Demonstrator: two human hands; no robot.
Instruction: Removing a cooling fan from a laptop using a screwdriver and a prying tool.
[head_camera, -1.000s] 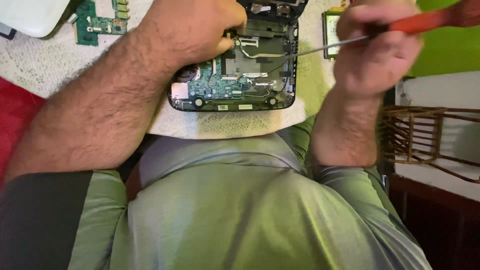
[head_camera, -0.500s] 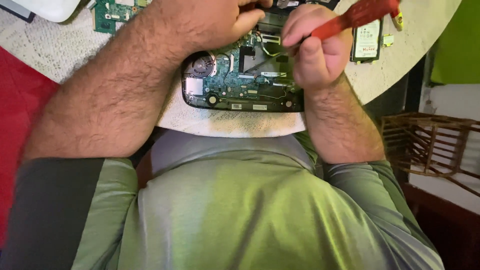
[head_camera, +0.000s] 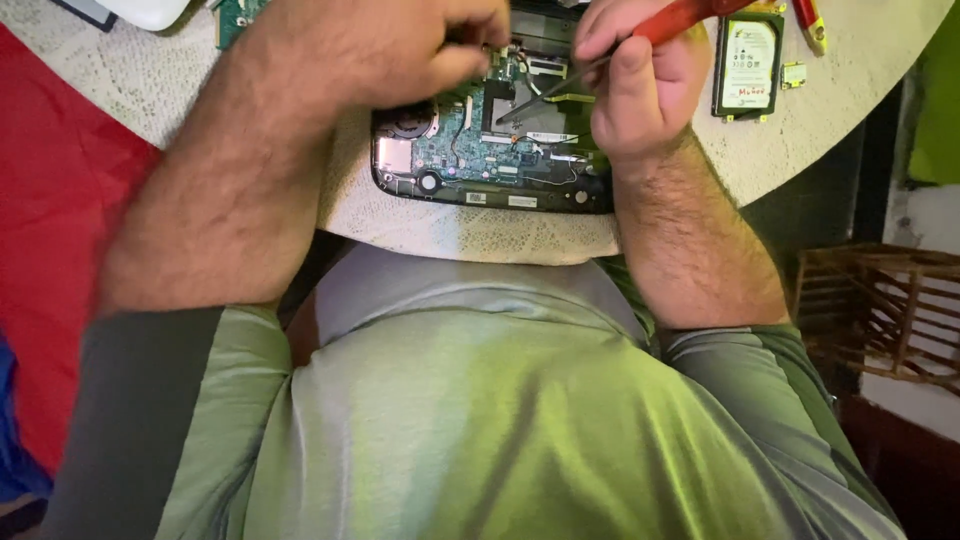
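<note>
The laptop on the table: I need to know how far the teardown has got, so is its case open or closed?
Open. The laptop lies with its cover off: green circuit board, round fan and loose wires are exposed.

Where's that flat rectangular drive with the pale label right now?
In the head view, the drive lies flat on the white table, upper right, just beyond the right hand with the red-handled screwdriver, beside the opened laptop.

Bare tablecloth (head_camera: 800, 130) lies open at four o'clock of the opened laptop (head_camera: 490, 170); a hard drive (head_camera: 748, 65) blocks three o'clock, a circuit board (head_camera: 235, 15) ten o'clock.
</note>
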